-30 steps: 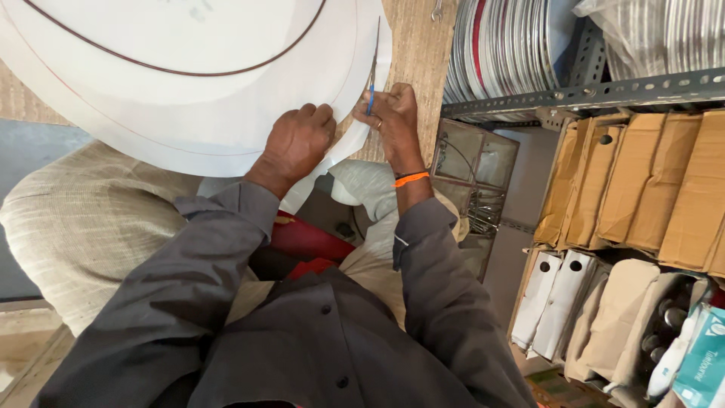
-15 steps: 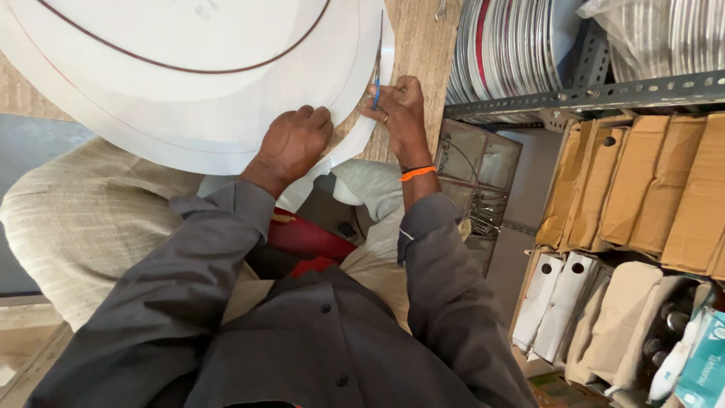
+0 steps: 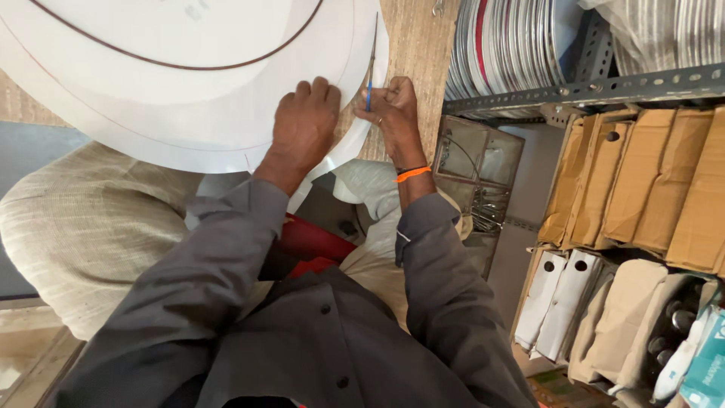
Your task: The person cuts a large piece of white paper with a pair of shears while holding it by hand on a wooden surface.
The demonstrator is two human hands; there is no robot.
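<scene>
- Two hands up at the lower right edge of the big white round sheet, which leans on the wooden board.
- Our left hand lies flat, fingers curled, pressing the sheet.
- Just right of it, our right hand pinches a thin blue-handled tool; it runs near upright along the rim.

The white disc covers the upper left. Right of the hands, a narrow strip of wooden board lies open, bounded by the rack of stacked plates; cartons crowd below.
</scene>
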